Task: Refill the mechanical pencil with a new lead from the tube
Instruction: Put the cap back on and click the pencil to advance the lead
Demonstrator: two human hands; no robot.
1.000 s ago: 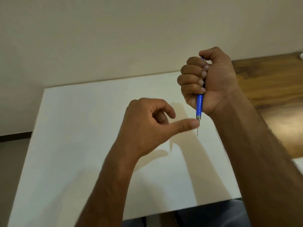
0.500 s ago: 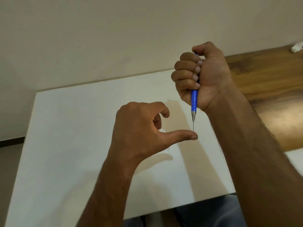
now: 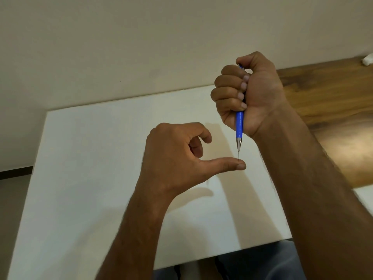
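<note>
My right hand [image 3: 246,93] grips a blue mechanical pencil [image 3: 239,126] in its fist, upright, metal tip pointing down, thumb over the top end. A thin lead [image 3: 238,156] sticks out of the tip. Its lower end touches the thumb tip of my left hand [image 3: 177,156], which holds nothing; that thumb is stretched out to the right and the fingers are loosely curled. Both hands hover above the white table [image 3: 90,178]. No lead tube is in view.
A wooden surface [image 3: 331,110] adjoins the table at the right, with a small white object [image 3: 367,61] at its far edge. A beige wall stands behind the table. My lap in dark cloth shows below the table's near edge.
The left thumb dropped from beside the pencil's metal tip to under the lead's end. The exposed lead looks shorter than half a second ago. The right fist kept its grip.
</note>
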